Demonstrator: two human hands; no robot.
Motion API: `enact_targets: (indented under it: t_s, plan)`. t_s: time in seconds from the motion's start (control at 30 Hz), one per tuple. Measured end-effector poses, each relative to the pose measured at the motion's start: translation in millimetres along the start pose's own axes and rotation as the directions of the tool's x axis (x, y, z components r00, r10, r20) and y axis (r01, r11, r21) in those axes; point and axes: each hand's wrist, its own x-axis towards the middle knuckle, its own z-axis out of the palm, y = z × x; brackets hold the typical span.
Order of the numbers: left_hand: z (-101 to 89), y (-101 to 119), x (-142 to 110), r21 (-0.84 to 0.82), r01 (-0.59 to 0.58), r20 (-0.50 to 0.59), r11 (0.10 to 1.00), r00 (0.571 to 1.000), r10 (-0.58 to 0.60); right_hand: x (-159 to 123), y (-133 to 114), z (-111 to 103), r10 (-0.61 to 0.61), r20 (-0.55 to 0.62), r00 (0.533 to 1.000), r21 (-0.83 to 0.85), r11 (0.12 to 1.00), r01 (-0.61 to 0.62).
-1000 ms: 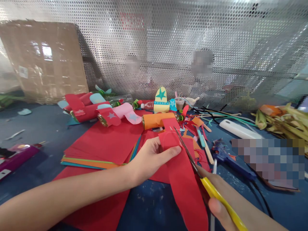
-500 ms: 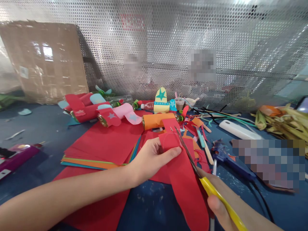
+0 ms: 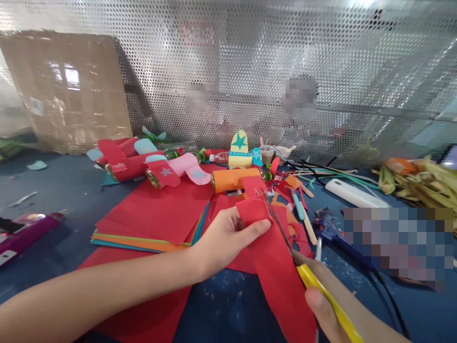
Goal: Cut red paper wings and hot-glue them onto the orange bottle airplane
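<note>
My left hand [image 3: 228, 238] pinches a long strip of red paper [image 3: 276, 274] near its upper end, thumb on top. The strip hangs down toward me, its lower end rounded. In my right hand [image 3: 326, 295] is a pair of scissors [image 3: 316, 281] with yellow handles and dark blades. The blades lie along the right edge of the strip, beside my left thumb, where a curved line shows on the paper. Behind my hands lies an orange paper-wrapped bottle [image 3: 232, 179]. A stack of coloured paper [image 3: 153, 214], red on top, sits left of my left hand.
Several paper-wrapped bottles [image 3: 134, 166] lie at the back left, before a cardboard sheet [image 3: 67, 90] leaning on a perforated metal panel [image 3: 228, 62]. To the right are a blue glue gun [image 3: 352, 245] with a cord, a white bar [image 3: 355, 193] and dried husks [image 3: 417, 183]. Paper scraps [image 3: 293, 221] lie mid-table.
The lower end of the red strip has swung slightly right. The scissors stay at its upper right edge, with only a small shift of the blades. My left hand hardly moves.
</note>
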Motion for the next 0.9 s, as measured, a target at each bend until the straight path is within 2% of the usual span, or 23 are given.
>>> enact_targets:
  t_s: [0.27,0.5,0.9]
  plan:
    - [0.2,-1,-2,0.007,0.004,-0.016,1.000,1.000,-0.003,-1,1,0,0.002,-0.013,1.000,0.070,0.998,-0.001]
    - [0.5,-2,-1,0.013,0.015,-0.029,1.000,0.999,-0.014,1,-2,3,-0.018,-0.005,1.000,0.085,0.996,0.019]
    - [0.6,-2,-1,0.011,0.023,-0.053,1.000,0.998,-0.022,1,7,6,-0.049,-0.010,0.999,0.083,0.995,0.049]
